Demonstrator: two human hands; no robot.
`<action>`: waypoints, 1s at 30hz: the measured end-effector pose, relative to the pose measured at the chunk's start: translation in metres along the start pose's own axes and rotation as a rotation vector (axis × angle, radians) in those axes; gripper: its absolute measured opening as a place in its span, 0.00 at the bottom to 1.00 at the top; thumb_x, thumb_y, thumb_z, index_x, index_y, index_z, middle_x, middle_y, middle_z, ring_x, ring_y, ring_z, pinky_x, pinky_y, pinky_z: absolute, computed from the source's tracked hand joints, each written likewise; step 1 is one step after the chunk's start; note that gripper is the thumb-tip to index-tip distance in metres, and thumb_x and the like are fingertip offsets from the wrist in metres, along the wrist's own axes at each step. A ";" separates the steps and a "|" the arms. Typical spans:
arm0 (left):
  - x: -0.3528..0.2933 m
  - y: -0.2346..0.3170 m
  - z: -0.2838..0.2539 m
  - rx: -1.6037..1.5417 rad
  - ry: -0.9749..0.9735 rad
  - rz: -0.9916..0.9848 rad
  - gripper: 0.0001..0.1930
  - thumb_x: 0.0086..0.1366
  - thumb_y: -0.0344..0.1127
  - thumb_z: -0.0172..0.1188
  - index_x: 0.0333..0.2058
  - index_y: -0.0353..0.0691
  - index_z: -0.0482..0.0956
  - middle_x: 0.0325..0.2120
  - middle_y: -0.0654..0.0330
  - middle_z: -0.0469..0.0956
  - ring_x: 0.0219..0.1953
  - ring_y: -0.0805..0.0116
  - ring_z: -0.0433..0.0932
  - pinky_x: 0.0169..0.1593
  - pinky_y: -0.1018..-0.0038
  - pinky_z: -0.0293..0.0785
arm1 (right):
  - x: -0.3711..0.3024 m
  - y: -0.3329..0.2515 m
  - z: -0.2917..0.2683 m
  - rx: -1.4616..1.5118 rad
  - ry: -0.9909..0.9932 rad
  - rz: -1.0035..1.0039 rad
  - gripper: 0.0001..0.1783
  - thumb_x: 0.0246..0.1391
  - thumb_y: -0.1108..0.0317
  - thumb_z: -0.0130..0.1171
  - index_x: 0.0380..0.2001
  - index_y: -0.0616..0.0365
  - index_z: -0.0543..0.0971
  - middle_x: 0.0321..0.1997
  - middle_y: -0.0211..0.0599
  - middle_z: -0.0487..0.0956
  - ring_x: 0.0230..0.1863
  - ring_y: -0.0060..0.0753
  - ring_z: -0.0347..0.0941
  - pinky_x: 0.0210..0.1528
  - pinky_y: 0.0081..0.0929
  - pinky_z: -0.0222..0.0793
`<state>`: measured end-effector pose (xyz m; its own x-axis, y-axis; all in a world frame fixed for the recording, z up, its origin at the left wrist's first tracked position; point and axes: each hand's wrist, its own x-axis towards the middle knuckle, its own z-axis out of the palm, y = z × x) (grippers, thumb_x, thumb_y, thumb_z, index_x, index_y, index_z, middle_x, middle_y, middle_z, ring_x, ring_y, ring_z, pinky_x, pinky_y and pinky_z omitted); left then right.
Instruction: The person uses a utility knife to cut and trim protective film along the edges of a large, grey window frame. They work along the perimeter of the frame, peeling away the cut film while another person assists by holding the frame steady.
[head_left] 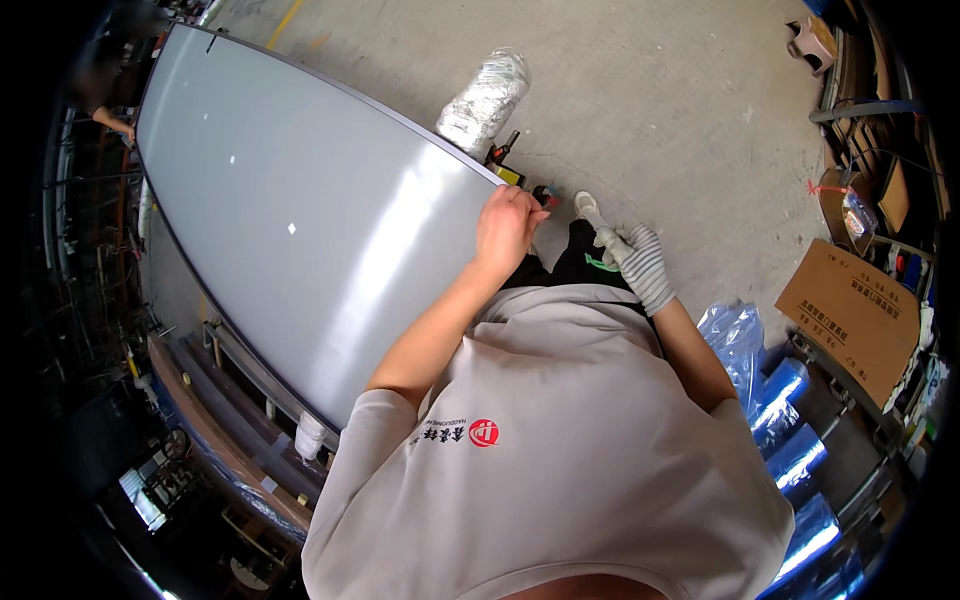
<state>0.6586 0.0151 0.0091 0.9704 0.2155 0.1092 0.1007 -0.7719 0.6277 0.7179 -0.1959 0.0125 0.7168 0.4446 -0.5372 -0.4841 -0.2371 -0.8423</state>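
Note:
A large, smooth grey panel (300, 200) runs from the upper left toward the middle of the view. My bare left hand (508, 228) grips its near right corner, fingers curled over the edge. My right hand (640, 265), in a grey-and-white striped glove, hangs lower beside my dark trouser leg and white shoe (585, 205), apart from the panel. Its fingers lie close together, and I cannot make out anything in them. A small green mark (600, 265) shows on the trousers next to it. My beige shirt fills the lower middle.
A silver foil-wrapped roll (485, 95) and small tools (505, 165) lie on the concrete floor past the panel's corner. A cardboard box (850, 315), blue film rolls (790, 440) and shelving stand on the right. Another person's arm (110, 122) shows at the panel's far left end.

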 end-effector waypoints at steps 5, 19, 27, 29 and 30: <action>0.007 -0.003 -0.002 0.048 0.034 -0.014 0.07 0.49 0.28 0.66 0.23 0.35 0.75 0.25 0.56 0.74 0.34 0.53 0.72 0.37 0.62 0.70 | 0.021 -0.014 0.000 -0.652 -0.056 -0.547 0.03 0.56 0.70 0.56 0.32 0.56 0.76 0.26 0.32 0.76 0.25 0.29 0.72 0.33 0.28 0.71; -0.010 -0.004 -0.015 -0.117 0.149 -0.148 0.08 0.48 0.31 0.69 0.29 0.39 0.82 0.26 0.60 0.77 0.33 0.57 0.72 0.38 0.66 0.71 | 0.046 0.005 0.013 -0.958 -0.089 -0.786 0.15 0.48 0.63 0.61 0.41 0.51 0.80 0.32 0.34 0.78 0.33 0.40 0.75 0.39 0.35 0.72; -0.005 -0.006 -0.006 -0.160 0.052 -0.032 0.11 0.43 0.30 0.72 0.27 0.39 0.82 0.28 0.61 0.78 0.34 0.59 0.73 0.38 0.67 0.72 | 0.028 -0.009 -0.002 -0.979 -0.075 -0.585 0.15 0.51 0.61 0.60 0.42 0.50 0.80 0.34 0.34 0.77 0.34 0.40 0.75 0.35 0.34 0.73; -0.004 -0.007 -0.006 -0.156 0.045 -0.014 0.09 0.44 0.29 0.71 0.26 0.39 0.82 0.28 0.61 0.78 0.34 0.59 0.73 0.38 0.67 0.72 | 0.024 -0.009 0.000 -0.981 -0.084 -0.603 0.15 0.51 0.61 0.60 0.42 0.50 0.80 0.34 0.34 0.77 0.34 0.40 0.75 0.35 0.34 0.73; -0.003 -0.007 -0.006 -0.153 0.034 -0.015 0.08 0.45 0.28 0.70 0.26 0.39 0.81 0.27 0.60 0.78 0.34 0.58 0.73 0.38 0.67 0.71 | 0.023 -0.007 0.001 -0.985 -0.091 -0.637 0.15 0.50 0.60 0.60 0.42 0.50 0.80 0.34 0.34 0.77 0.34 0.40 0.76 0.35 0.34 0.73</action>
<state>0.6538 0.0233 0.0096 0.9607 0.2487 0.1234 0.0781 -0.6686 0.7395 0.7371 -0.1831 0.0057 0.6313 0.7748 -0.0352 0.5741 -0.4973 -0.6505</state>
